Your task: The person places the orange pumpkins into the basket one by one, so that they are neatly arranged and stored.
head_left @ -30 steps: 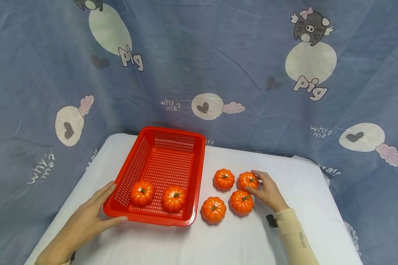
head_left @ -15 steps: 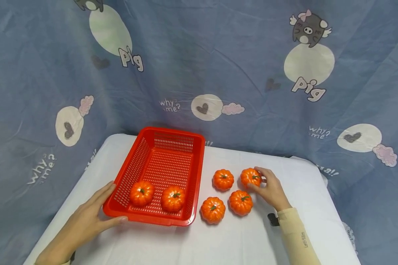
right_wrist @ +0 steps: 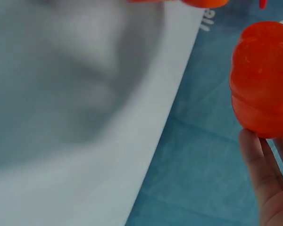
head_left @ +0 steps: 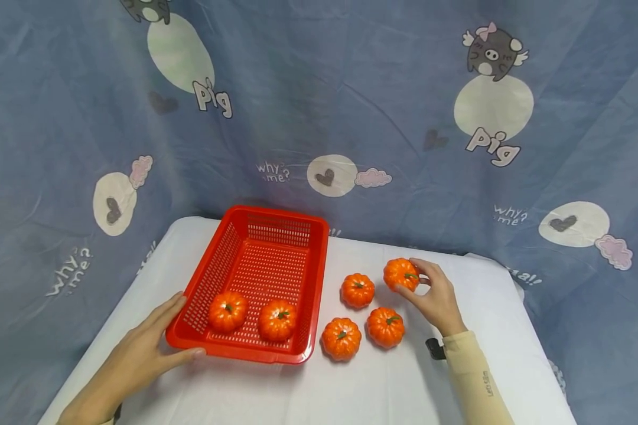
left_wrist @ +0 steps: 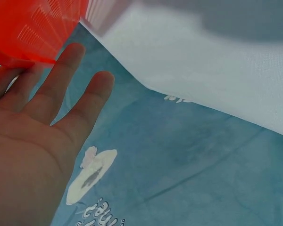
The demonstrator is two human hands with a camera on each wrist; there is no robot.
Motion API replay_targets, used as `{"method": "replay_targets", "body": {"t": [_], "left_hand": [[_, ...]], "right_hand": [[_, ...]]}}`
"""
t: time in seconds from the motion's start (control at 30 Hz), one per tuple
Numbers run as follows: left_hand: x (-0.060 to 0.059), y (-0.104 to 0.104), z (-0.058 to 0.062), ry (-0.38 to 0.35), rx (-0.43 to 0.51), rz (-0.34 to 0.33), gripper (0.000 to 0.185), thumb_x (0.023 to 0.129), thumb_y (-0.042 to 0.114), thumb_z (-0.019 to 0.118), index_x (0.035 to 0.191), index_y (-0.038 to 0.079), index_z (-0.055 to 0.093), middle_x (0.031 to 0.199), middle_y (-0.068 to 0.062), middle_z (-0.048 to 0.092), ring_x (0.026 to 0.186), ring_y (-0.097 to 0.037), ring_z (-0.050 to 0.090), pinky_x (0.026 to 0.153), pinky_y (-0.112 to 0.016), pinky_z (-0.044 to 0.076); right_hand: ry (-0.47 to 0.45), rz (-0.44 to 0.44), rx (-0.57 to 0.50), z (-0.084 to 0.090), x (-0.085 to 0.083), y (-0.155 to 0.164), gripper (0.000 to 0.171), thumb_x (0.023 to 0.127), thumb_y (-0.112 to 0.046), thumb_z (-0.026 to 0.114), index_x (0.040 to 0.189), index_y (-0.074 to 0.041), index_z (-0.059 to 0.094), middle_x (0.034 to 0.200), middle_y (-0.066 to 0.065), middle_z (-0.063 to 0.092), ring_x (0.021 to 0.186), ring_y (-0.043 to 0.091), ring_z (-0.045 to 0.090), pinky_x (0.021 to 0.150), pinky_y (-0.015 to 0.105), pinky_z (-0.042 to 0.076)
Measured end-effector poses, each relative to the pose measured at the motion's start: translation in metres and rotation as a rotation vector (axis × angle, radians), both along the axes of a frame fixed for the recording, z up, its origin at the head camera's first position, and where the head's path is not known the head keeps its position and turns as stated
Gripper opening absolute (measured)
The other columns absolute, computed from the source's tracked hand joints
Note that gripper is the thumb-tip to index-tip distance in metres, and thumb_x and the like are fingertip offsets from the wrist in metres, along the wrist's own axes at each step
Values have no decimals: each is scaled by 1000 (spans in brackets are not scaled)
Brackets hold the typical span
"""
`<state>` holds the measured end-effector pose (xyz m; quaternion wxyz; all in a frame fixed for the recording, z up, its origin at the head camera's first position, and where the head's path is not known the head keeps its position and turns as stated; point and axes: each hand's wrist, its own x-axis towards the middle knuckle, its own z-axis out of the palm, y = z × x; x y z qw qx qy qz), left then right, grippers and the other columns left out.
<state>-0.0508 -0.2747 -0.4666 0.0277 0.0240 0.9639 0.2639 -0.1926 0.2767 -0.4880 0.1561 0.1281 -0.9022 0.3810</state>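
Observation:
My right hand pinches a small orange pumpkin between thumb and fingers, above the back right of the table. In the right wrist view that pumpkin hangs off the fingertips. A red plastic basket stands left of centre, with two pumpkins inside near its front: one on the left, one on the right. My left hand rests at the basket's front left corner, its fingers extended along the rim. The left wrist view shows these fingers beside the basket wall.
Three more pumpkins sit on the white table right of the basket: one farther back, one at front, one to its right. A blue printed curtain hangs behind and beside the table.
The right hand has lifted its pumpkin up and back, away from the pumpkin it was beside. The left hand and basket have stayed in place.

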Motion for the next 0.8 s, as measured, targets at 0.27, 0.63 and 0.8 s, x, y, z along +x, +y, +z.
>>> {"method": "replay_targets", "body": {"t": [0.27, 0.63, 0.8], "left_hand": [[0, 0, 0, 21, 11, -7, 120, 73, 76, 73, 161, 9, 26, 164, -15, 29, 139, -48, 39, 101, -76, 35], [0, 0, 0, 28, 15, -6, 121, 73, 77, 73, 161, 8, 27, 164, -15, 30, 139, -46, 40, 102, -74, 35], [1, -1, -1, 43, 13, -14, 119, 74, 75, 73, 161, 9, 27, 164, -13, 29, 139, -47, 40, 101, -74, 36]], "right_hand": [[9, 12, -63, 15, 0, -18, 69, 75, -36, 92, 134, -13, 64, 128, 4, 63, 109, 21, 65, 89, 45, 58], [79, 156, -51, 23, -7, -56, 68, 77, -35, 91, 134, -12, 63, 129, 1, 63, 110, 18, 64, 85, 37, 60], [96, 221, -59, 24, -7, -73, 68, 78, -35, 90, 135, -12, 62, 129, 0, 62, 111, 18, 63, 85, 33, 59]]}}
